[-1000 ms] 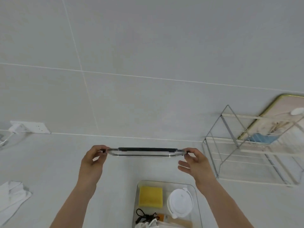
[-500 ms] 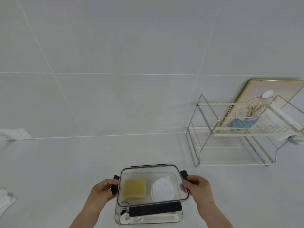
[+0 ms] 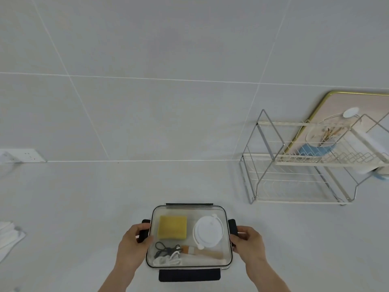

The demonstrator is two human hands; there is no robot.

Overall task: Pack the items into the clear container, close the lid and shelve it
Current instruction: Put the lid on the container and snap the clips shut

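Observation:
The clear lid point(image 3: 189, 211) with black latches lies flat over the clear container point(image 3: 228, 267) on the white counter. Through it I see a yellow sponge point(image 3: 172, 227), a round white item point(image 3: 208, 231), a small brush with a wooden handle point(image 3: 202, 252) and coiled black and white cords point(image 3: 167, 252). My left hand point(image 3: 134, 243) grips the lid's left edge at its black side latch point(image 3: 143, 230). My right hand point(image 3: 248, 243) grips the right edge at the other latch point(image 3: 233, 226). The front latch flap point(image 3: 189, 275) hangs out toward me.
A two-tier wire shelf rack point(image 3: 294, 163) stands at the right against the tiled wall, with a blue item and a gold-rimmed tray point(image 3: 357, 98) behind it. A wall socket point(image 3: 29, 155) is at far left. A folded white cloth point(image 3: 8, 234) lies at the left edge.
The lid went from held edge-on in the air, down onto the container, and now sits flat on it. Both hands came down with it and stay at its side latches.

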